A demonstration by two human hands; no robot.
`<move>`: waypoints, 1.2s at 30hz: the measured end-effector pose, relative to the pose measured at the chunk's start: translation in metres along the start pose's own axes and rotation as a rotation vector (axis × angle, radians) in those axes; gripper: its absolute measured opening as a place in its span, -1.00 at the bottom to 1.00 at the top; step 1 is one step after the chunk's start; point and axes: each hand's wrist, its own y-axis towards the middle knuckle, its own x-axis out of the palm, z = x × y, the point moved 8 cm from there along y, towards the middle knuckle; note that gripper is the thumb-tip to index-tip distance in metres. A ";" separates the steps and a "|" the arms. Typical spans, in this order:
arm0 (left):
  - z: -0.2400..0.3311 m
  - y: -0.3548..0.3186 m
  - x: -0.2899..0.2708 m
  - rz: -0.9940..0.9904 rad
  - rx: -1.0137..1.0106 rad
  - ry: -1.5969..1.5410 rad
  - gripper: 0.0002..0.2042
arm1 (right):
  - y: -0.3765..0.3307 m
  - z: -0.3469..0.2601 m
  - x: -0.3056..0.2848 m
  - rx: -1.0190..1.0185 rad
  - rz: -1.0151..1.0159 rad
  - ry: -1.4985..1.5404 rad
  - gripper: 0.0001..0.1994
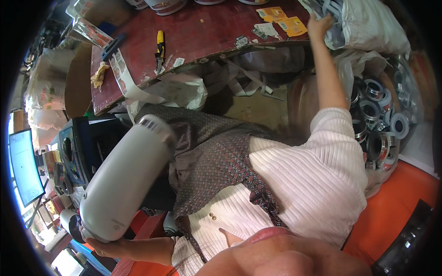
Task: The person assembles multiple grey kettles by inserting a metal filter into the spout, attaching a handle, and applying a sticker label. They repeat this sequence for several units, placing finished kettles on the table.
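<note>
My left hand [105, 247] is closed under the lower end of a large grey flask body [126, 179], which tilts up and to the right beside my lap. A silver ring-shaped part [71, 225] shows at that lower end; I cannot tell whether it is joined to the flask. At the top right my right arm is stretched out, with my right hand [321, 26] at the mouth of a white sack [375, 27]. Grey plastic pieces [337, 18] fill the sack's opening and touch or nearly touch my fingers, which are too small and partly hidden to read.
On the red table [221, 27] lie a yellow-handled cutter [159, 50], orange packets [291, 26] and a strip of labels [124, 76]. A clear bag of metal-and-plastic rings [377, 110] stands at right. A monitor [26, 165] is far left.
</note>
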 end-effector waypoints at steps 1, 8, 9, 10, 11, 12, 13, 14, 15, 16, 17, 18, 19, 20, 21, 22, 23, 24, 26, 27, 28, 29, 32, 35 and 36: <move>-0.041 -0.005 -0.007 0.037 -0.293 -0.152 -0.51 | 0.008 0.044 0.034 0.051 -0.177 0.015 -0.55; -0.087 -0.067 0.049 -0.503 -0.141 -0.243 -0.76 | -0.003 -0.088 0.004 -0.358 -0.755 -0.358 -0.74; -0.084 -0.076 0.059 -0.550 -0.053 -0.112 -0.81 | 0.003 -0.132 -0.031 -0.425 -0.711 -0.247 -0.75; -0.086 -0.083 0.067 -0.541 -0.078 -0.099 -0.67 | 0.010 -0.175 -0.073 -0.508 -0.586 -0.116 -0.75; -0.083 -0.085 0.072 -0.497 -0.062 -0.073 -0.72 | 0.021 -0.207 -0.111 -0.537 -0.500 -0.029 -0.73; -0.081 -0.086 0.079 -0.456 -0.064 -0.033 -0.76 | 0.028 -0.238 -0.149 -0.610 -0.382 0.097 -0.70; -0.073 -0.083 0.084 -0.386 0.000 -0.003 -0.78 | 0.032 -0.260 -0.168 -0.560 -0.477 0.286 -0.66; -0.067 -0.080 0.090 -0.316 0.032 0.043 -0.75 | 0.030 -0.286 -0.186 -0.549 -0.537 0.512 -0.62; -0.062 -0.077 0.098 -0.283 0.051 0.074 -0.72 | 0.014 -0.317 -0.191 -0.522 -0.716 0.712 -0.61; -0.059 -0.071 0.102 -0.212 0.044 0.109 -0.69 | -0.007 -0.350 -0.194 -0.494 -0.894 0.917 -0.60; -0.056 -0.069 0.110 -0.190 0.042 0.129 -0.69 | -0.048 -0.388 -0.186 -0.489 -1.216 1.022 -0.60; -0.057 -0.067 0.118 -0.227 0.022 0.159 -0.65 | -0.093 -0.427 -0.187 -0.501 -1.493 1.195 -0.61; -0.055 -0.068 0.122 -0.236 0.033 0.128 -0.61 | -0.150 -0.450 -0.181 -0.424 -1.888 1.142 -0.63; -0.061 -0.069 0.123 -0.263 -0.058 -0.064 -0.62 | -0.207 -0.471 -0.190 -0.382 -2.278 1.179 -0.66; -0.063 -0.073 0.120 -0.252 -0.099 -0.120 -0.65 | -0.227 -0.483 -0.185 -0.464 -2.127 1.254 -0.65; -0.062 -0.078 0.119 -0.298 -0.094 -0.133 -0.68 | -0.252 -0.481 -0.171 -0.250 -2.157 1.254 -0.66; -0.058 -0.083 0.111 -0.295 -0.074 -0.240 -0.69 | -0.284 -0.457 -0.163 0.204 -2.363 1.139 -0.72; -0.056 -0.090 0.104 -0.284 -0.092 -0.348 -0.69 | -0.308 -0.436 -0.162 0.418 -2.386 1.090 -0.77; -0.053 -0.105 0.089 -0.297 -0.166 -0.399 -0.69 | -0.339 -0.384 -0.180 0.616 -2.365 0.967 -0.72; -0.051 -0.111 0.078 -0.264 -0.197 -0.328 -0.68 | -0.346 -0.373 -0.197 0.624 -2.442 0.998 -0.73; -0.043 -0.116 0.070 -0.256 -0.168 -0.222 -0.61 | -0.349 -0.374 -0.219 0.715 -2.610 1.074 -0.72; -0.035 -0.120 0.057 -0.157 -0.170 -0.235 -0.58 | -0.339 -0.378 -0.222 0.722 -2.492 1.125 -0.68; -0.016 -0.123 0.026 -0.056 -0.096 -0.113 -0.50 | -0.295 -0.462 -0.235 0.567 -2.292 1.265 -0.47; -0.002 -0.128 0.023 -0.100 -0.001 -0.012 -0.50 | -0.242 -0.580 -0.251 0.786 -2.043 1.881 -0.38; -0.006 -0.130 0.021 -0.105 -0.023 -0.016 -0.50 | -0.236 -0.608 -0.259 0.913 -1.969 2.005 -0.40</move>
